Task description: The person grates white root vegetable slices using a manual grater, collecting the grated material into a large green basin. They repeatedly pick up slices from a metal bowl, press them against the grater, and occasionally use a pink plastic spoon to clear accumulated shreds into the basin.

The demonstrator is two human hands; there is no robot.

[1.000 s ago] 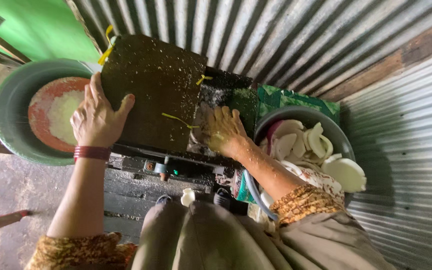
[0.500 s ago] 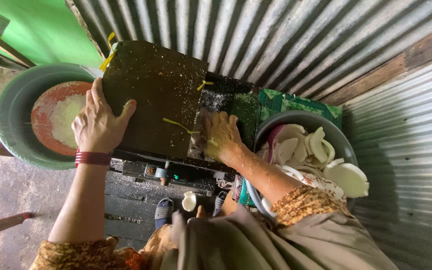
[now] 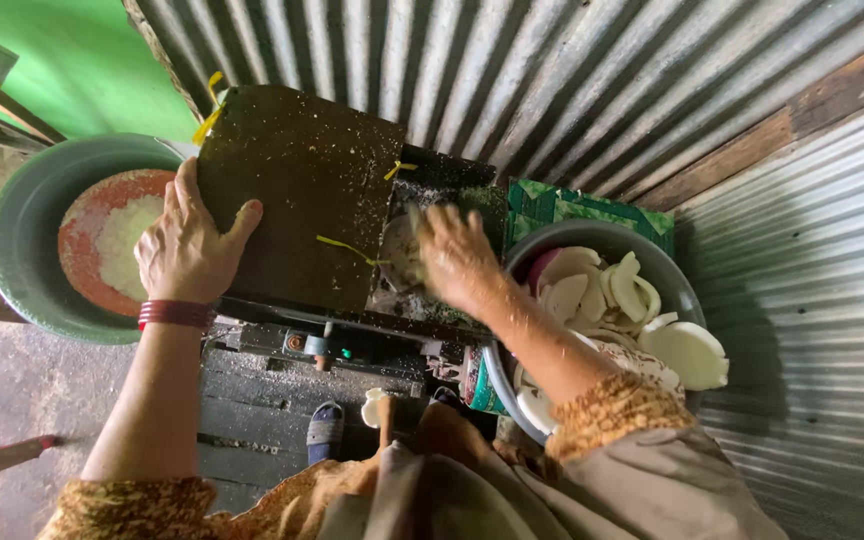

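Head view — right hand (image 3: 457, 258) blurred, grip unclear

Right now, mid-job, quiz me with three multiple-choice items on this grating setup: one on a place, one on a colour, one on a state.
1. Where does the left hand rest?
A. on the left edge of the dark cover
B. inside the green basin
C. on the corrugated wall

2. What colour is the bangle on the left wrist?
A. yellow
B. dark red
C. blue

3. How is the right hand just now?
A. idle in the lap
B. gripping a knife
C. pressing a white piece at the machine's opening

Answers:
1 A, its fingers lie over the cover's edge.
2 B, a dark red band circles the wrist.
3 C, the blurred hand sits on the pale piece beside the cover.
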